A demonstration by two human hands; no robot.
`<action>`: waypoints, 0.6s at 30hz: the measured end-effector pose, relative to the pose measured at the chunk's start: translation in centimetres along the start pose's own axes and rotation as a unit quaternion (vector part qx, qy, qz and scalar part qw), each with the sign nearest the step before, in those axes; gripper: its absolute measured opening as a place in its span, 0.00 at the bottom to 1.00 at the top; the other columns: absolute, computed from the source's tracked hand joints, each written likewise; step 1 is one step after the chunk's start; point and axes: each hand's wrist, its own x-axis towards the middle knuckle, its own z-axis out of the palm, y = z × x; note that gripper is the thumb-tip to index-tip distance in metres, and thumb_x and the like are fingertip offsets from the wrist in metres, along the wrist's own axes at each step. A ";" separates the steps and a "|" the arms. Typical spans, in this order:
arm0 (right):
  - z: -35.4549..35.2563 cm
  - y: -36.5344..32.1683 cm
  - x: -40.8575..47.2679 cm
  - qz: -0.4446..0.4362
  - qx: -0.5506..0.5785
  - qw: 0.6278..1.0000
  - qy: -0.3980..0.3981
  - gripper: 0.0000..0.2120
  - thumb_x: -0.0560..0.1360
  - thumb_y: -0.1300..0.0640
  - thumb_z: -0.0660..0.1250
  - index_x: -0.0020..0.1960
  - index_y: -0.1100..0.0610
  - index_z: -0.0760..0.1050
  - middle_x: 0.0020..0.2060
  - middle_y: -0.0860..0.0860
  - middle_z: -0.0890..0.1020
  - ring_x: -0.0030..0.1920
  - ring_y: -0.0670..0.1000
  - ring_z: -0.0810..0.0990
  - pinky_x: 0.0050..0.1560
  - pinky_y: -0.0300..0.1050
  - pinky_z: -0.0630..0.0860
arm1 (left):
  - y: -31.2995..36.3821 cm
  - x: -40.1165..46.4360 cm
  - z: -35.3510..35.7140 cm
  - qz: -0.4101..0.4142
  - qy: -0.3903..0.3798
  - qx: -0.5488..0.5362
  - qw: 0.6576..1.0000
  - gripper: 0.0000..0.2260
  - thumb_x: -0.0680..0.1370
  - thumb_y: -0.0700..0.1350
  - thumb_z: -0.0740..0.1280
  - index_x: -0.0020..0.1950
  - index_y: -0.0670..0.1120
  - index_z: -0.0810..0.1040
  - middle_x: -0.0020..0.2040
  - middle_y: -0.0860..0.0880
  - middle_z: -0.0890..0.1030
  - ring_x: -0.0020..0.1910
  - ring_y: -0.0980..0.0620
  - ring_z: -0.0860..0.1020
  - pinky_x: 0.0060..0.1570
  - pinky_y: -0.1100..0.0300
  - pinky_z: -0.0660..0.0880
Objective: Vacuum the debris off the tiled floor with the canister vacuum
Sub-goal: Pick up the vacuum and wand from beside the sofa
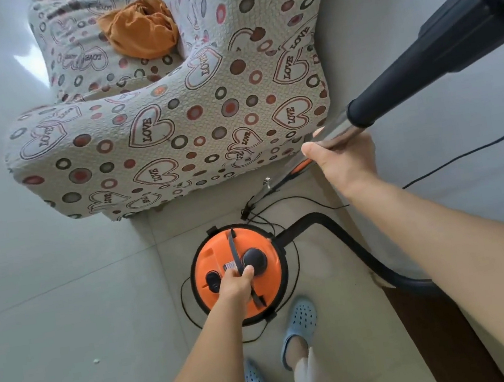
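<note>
Left hand [236, 282]: grips the vacuum [239, 273] handle, mid-floor [67, 314];
Right hand [342, 162]: curled round the wand [333, 135] beside the sofa [169, 121]

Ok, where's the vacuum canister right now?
In the head view, the orange canister sits on the tiled floor at lower centre, just before the patterned armchair, with the left hand gripping its top handle.

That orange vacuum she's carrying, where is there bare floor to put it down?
Widest bare tiled floor lies left of the canister vacuum, below the armchair, with one speck of debris. It is crowded right of the canister: hose, thin cord, the metal wand in the right hand. The left hand holds its handle; slippered feet stand below.
</note>
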 end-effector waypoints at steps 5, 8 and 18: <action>2.0 0.6 -3.0 0.003 -0.019 1.000 0.011 0.14 0.71 0.57 0.76 0.52 0.58 0.76 0.44 0.50 0.80 0.42 0.48 0.79 0.46 0.40 0.76 | -2.9 -0.4 -3.8 0.033 0.004 0.026 0.999 0.16 0.81 0.51 0.64 0.67 0.46 0.71 0.60 0.41 0.78 0.60 0.41 0.77 0.63 0.42 0.75; 2.7 1.1 -4.7 -0.009 -0.043 0.999 0.029 0.16 0.70 0.55 0.76 0.53 0.60 0.79 0.43 0.51 0.82 0.44 0.51 0.82 0.49 0.45 0.80 | -4.1 -0.3 -5.7 0.070 0.012 0.047 0.996 0.09 0.82 0.48 0.64 0.61 0.47 0.71 0.55 0.44 0.76 0.55 0.44 0.76 0.63 0.45 0.74; 3.0 1.7 -9.8 -0.035 -0.015 0.999 0.029 0.17 0.71 0.58 0.76 0.36 0.48 0.68 0.34 0.40 0.75 0.37 0.43 0.77 0.48 0.39 0.75 | -6.5 -0.8 -9.5 0.114 -0.016 0.140 0.983 0.30 0.81 0.57 0.62 0.80 0.50 0.58 0.75 0.46 0.67 0.72 0.42 0.68 0.69 0.45 0.67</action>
